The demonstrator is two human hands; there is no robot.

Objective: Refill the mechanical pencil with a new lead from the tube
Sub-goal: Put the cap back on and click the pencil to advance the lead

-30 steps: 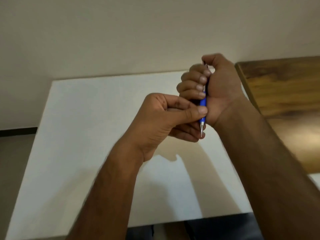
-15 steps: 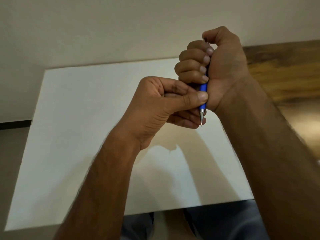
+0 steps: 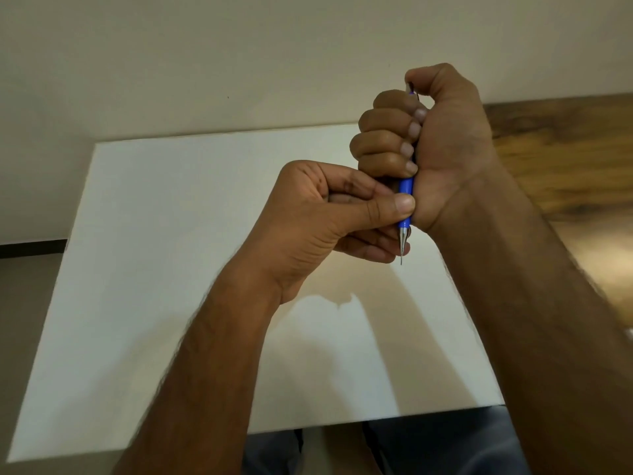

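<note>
Both your hands are meeting on one slim blue mechanical pencil with a tapered silver metal tip (image 3: 405,214), which you are keeping upright, tip down, above the white rectangular tabletop (image 3: 178,269). Your right hand (image 3: 431,142) is fisting its barrel, thumb capping the top. Your left hand (image 3: 329,221) is pinching its lower barrel. No lettering is showing legibly.

Right hand (image 3: 442,145) at 1 o'clock above the white rectangular tabletop (image 3: 171,269), fist round the upright blue plastic mechanical pencil (image 3: 405,214); left hand (image 3: 329,221) touching it at its 9 o'clock. Brown wooden surface (image 3: 565,159) at 3 o'clock.
</note>
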